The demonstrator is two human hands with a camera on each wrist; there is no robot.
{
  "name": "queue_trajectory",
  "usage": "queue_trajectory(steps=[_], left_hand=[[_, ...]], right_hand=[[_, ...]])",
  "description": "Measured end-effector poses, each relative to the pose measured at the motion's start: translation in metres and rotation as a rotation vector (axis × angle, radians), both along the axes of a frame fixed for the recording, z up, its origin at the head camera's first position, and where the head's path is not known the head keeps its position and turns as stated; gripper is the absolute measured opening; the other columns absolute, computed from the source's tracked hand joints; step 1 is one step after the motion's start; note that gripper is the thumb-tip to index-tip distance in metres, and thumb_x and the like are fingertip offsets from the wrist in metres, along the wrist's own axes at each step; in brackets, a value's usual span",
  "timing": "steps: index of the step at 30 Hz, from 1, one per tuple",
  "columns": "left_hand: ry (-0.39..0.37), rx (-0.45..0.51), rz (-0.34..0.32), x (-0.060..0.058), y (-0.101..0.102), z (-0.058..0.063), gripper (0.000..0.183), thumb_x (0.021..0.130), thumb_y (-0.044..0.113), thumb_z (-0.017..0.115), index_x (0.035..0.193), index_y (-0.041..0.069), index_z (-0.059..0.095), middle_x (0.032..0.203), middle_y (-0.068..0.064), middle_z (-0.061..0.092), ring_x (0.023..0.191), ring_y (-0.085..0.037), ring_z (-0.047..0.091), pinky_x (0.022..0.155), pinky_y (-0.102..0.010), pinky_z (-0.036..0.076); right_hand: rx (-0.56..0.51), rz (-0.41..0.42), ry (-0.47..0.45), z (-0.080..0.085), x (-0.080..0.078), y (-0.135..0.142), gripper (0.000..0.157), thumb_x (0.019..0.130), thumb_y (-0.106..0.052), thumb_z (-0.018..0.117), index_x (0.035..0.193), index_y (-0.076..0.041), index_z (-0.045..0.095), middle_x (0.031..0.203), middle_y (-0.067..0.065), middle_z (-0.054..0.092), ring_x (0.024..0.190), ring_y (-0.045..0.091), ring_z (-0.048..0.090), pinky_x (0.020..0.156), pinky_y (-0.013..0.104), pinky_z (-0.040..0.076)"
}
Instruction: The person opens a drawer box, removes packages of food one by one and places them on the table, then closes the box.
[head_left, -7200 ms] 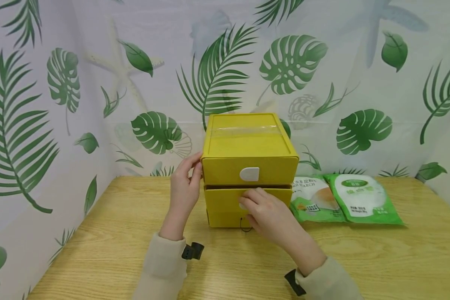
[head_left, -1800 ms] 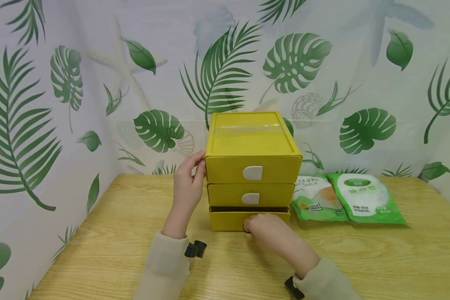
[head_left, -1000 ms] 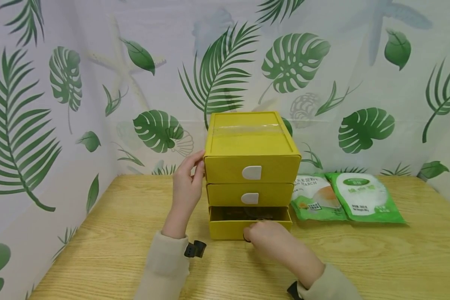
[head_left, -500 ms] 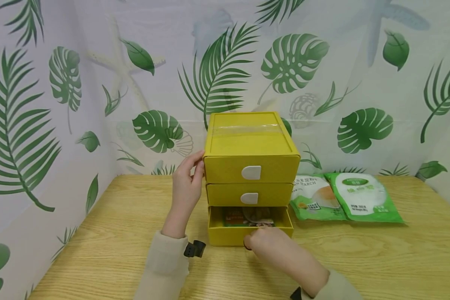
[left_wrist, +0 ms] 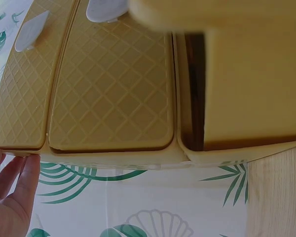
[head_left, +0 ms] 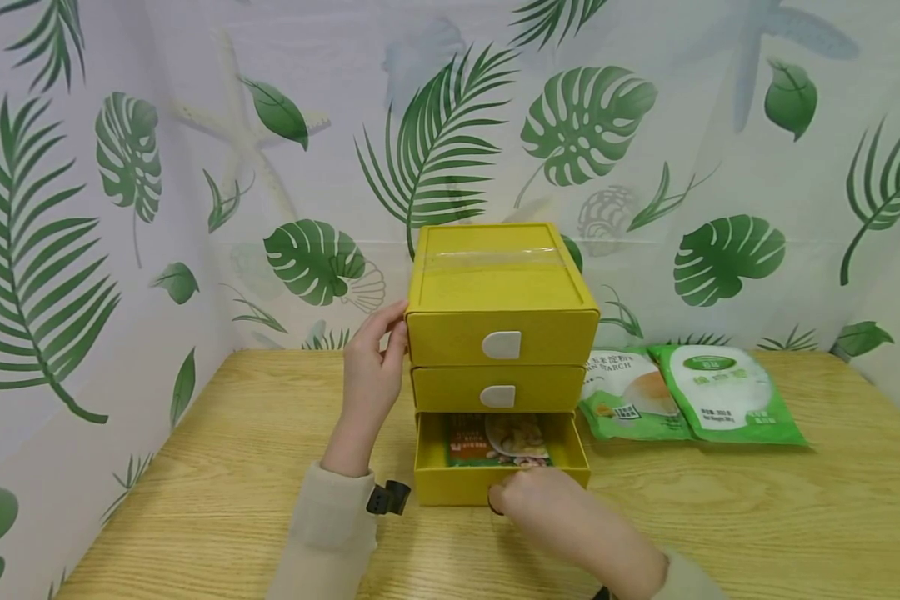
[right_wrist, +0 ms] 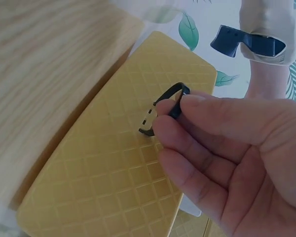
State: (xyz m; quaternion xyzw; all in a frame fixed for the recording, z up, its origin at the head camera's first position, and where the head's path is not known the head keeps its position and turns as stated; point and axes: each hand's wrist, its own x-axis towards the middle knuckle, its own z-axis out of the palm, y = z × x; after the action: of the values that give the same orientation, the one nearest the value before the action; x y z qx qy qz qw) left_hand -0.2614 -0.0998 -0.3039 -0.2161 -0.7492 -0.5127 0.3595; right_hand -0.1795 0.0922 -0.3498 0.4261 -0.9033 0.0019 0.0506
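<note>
A yellow cabinet (head_left: pixel 502 271) with three stacked drawers stands on the table. My left hand (head_left: pixel 371 375) steadies it, relaxed fingers touching its upper left side; the left wrist view shows these fingertips (left_wrist: pixel 29 170) at the edge beside the top drawer. My right hand (head_left: pixel 555 512) pinches a thin black strap loop (right_wrist: pixel 176 109) on the front of the bottom drawer (head_left: pixel 450 487), thumb against the index finger. That drawer is pulled well out, and a red and green food packet (head_left: pixel 487 442) lies inside. The top drawer (head_left: pixel 450 337) and middle drawer (head_left: pixel 450 390) are closed, each with a white tab handle.
Right of the cabinet lie two green and white bags, a corn starch bag (head_left: pixel 630 396) and a fuller bag (head_left: pixel 727 396) overlapping it. Behind the wooden table (head_left: pixel 232 467) hangs a leaf-print cloth (head_left: pixel 450 125). Both wrists wear black straps.
Earlier the middle drawer stood ajar under my right hand; it is now closed. Since then my right hand has drawn the bottom drawer toward me, uncovering the packet. My left hand has stayed put.
</note>
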Motion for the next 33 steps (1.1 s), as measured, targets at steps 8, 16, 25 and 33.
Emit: queue_trajectory(steps=[8,16,25,33], left_hand=[[0.004,-0.009,0.008,0.0,-0.001,0.0,0.024,0.081,0.008,0.044,0.104,0.005,0.051,0.097,-0.005,0.051,0.082,-0.013,0.048,0.053,-0.023,0.046],[0.007,-0.015,0.008,0.001,-0.002,0.001,0.024,0.081,0.008,0.044,0.104,0.005,0.051,0.097,-0.005,0.051,0.082,-0.013,0.048,0.053,-0.024,0.046],[0.021,-0.018,0.01,0.0,-0.001,0.0,0.024,0.081,0.007,0.044,0.103,0.003,0.051,0.096,-0.006,0.051,0.081,-0.014,0.048,0.053,-0.024,0.046],[0.03,-0.015,0.015,-0.001,0.0,0.0,0.024,0.081,0.007,0.044,0.103,0.004,0.052,0.095,-0.005,0.051,0.079,-0.014,0.049,0.051,-0.023,0.046]], right_hand=[[-0.018,0.013,0.001,0.002,0.005,-0.001,0.027,0.063,0.005,0.052,0.052,-0.018,0.042,0.047,-0.012,0.032,0.043,0.003,0.032,0.038,0.019,0.029],[-0.024,0.038,-0.038,0.004,0.007,-0.001,0.029,0.065,0.004,0.053,0.051,-0.018,0.04,0.045,-0.011,0.028,0.042,0.004,0.023,0.039,0.018,0.024],[0.019,0.055,-0.132,0.008,0.011,-0.002,0.027,0.068,0.003,0.053,0.053,-0.017,0.045,0.044,-0.011,0.029,0.041,0.005,0.021,0.038,0.018,0.021],[0.027,0.072,-0.158,0.008,0.013,-0.002,0.025,0.071,0.0,0.052,0.055,-0.018,0.046,0.044,-0.011,0.029,0.041,0.004,0.021,0.038,0.017,0.021]])
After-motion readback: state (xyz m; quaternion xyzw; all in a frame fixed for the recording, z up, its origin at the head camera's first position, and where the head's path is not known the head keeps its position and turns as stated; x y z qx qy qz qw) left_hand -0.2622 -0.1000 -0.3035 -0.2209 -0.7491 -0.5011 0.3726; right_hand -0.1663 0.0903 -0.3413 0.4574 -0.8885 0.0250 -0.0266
